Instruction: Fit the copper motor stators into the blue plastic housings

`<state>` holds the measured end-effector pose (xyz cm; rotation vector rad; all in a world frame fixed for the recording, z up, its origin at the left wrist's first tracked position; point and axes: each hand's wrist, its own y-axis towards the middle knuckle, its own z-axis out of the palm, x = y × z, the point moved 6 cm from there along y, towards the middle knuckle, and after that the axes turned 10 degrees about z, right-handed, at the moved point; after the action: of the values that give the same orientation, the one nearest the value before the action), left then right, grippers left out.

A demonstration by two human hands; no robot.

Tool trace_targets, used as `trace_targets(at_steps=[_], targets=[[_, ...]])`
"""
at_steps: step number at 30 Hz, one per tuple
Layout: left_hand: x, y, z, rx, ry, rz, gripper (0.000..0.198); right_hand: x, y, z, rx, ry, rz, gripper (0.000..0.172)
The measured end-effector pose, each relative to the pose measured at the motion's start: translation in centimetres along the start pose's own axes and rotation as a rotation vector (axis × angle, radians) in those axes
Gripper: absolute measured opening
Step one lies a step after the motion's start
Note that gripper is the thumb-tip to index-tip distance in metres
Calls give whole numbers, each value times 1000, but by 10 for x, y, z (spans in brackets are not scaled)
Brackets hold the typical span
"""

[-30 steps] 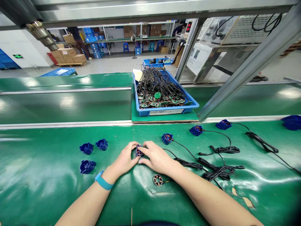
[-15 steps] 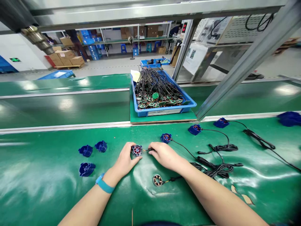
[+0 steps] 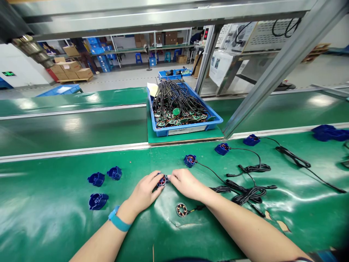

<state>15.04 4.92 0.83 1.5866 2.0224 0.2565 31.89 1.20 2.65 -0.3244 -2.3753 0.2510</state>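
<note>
My left hand (image 3: pixel 144 192), with a teal band at the wrist, is closed around a small blue motor housing (image 3: pixel 163 181) with a ring of copper coils inside. At the housing's right edge, my right hand (image 3: pixel 187 183) pinches the black cable, mostly hidden by its fingers. Just below the right hand lies a loose coil ring (image 3: pixel 181 210) with its own cable. To the left of my hands are three blue housings, one nearest the front (image 3: pixel 98 201). Beyond my right hand stands a blue housing (image 3: pixel 190 161) fitted with coils and a cable.
A blue tray (image 3: pixel 188 130) heaped with cabled circuit boards sits on a raised ledge behind. Two more fitted housings, one of them farther right (image 3: pixel 251 140), trail coiled black cables (image 3: pixel 249 193). A slanted metal post (image 3: pixel 261 78) rises at right. Blue cloth-like material (image 3: pixel 329 133) lies far right.
My right hand has closed in on the housing, its fingers moving from the cable a little way off to the housing's edge. My left fingers now cover more of the housing. The view has shifted slightly.
</note>
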Motion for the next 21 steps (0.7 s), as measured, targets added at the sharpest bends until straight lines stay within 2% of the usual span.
trace_targets(at_steps=[4,8,12,17,21], targets=[[-4,2,1,-13,93,45,39,-3,0,18,146,231,67,40],[-8,6,0,-8,55,17,35,-11,-1,37,320,596,227,38],[-9,8,0,-17,-11,-24,30,-14,-4,46,483,840,333,51],[-6,6,2,-53,-55,-45,30,-13,-7,45,586,915,347,60],[-7,7,2,-85,-29,-23,31,-13,-7,46,551,831,302,65]])
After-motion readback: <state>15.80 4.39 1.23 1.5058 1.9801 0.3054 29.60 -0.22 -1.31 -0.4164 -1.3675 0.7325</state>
